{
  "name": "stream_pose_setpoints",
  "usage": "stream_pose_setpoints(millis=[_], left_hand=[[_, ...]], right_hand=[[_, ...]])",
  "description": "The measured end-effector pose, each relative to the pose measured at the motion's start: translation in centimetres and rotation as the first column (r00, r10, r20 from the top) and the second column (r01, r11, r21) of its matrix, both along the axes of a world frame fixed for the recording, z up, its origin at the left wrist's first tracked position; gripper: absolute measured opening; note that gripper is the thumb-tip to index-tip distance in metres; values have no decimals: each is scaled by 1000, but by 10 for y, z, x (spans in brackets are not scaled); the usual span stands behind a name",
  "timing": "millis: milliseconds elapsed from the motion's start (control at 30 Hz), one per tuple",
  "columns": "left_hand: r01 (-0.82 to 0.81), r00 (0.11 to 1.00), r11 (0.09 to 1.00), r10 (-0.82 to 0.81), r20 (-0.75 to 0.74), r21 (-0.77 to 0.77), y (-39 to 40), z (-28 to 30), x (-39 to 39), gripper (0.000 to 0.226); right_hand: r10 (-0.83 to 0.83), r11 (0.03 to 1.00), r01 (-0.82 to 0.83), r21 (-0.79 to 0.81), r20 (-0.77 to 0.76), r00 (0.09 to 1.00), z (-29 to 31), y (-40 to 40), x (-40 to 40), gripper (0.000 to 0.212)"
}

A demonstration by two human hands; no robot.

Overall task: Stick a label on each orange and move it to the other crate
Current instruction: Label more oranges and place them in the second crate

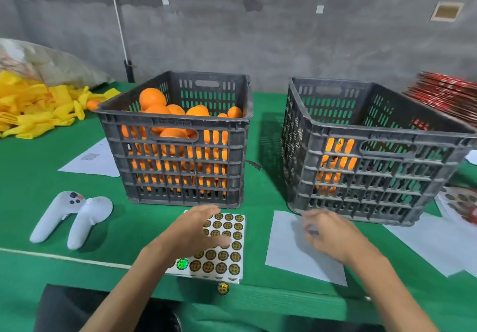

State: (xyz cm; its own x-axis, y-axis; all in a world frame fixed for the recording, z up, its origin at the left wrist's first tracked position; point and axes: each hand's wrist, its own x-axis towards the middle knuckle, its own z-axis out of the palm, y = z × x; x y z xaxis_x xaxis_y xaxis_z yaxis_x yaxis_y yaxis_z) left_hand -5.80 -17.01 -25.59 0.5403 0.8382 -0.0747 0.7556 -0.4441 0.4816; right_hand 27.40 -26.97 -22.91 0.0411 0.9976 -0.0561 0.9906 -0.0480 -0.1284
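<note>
A dark slatted crate (178,166) at the centre is heaped with oranges (152,97). A second dark crate (366,176) to its right holds a few oranges (335,150) in its left part. A sheet of round gold labels (227,249) lies at the table's front edge. My left hand (196,231) hovers over that sheet with its fingers spread and blurred. My right hand (327,233) is above a white paper (289,254) in front of the right crate, fingers loosely bent and blurred, with nothing visibly in them. One loose label (223,287) sticks on the table's front lip.
Two white hand controllers (72,218) lie at the left front. Yellow bags (33,109) pile up at the far left, red packaging (449,94) at the far right. White papers (95,158) and used label sheets (462,202) lie on the green table (31,176).
</note>
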Motion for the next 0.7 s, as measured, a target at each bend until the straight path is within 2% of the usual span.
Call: stream_pose_setpoints(millis=[67, 133, 267, 367, 467, 600, 700], left_hand=[[46, 998, 999, -47, -38, -6, -1, -7, -1, 103], [54, 998, 998, -53, -44, 30, 0, -13, -1, 105], [50, 999, 996, -51, 8, 71, 1, -23, -2, 104], [35, 992, 995, -46, 114, 98, -2, -30, -4, 99], [-21, 983, 983, -14, 183, 185, -3, -33, -3, 78], [-72, 965, 950, -11, 263, 303, -2, -26, 8, 44], [-87, 946, 936, -31, 324, 342, -2, -14, 22, 40]], right_hand=[[40, 995, -34, 96, -60, 997, 3, 6, -15, 21], [123, 983, -100, 151, -152, 981, 1, 13, -32, 24], [177, 983, -148, 111, -327, 928, -6, 23, -67, 35], [143, 990, -140, 34, -348, 926, -15, 27, -91, 50], [81, 996, -60, 67, -385, 919, -21, 31, -110, 40], [-26, 991, 106, 82, -657, 754, -17, 37, -122, 49], [-38, 979, 179, 100, -771, 636, -11, 38, -118, 49]])
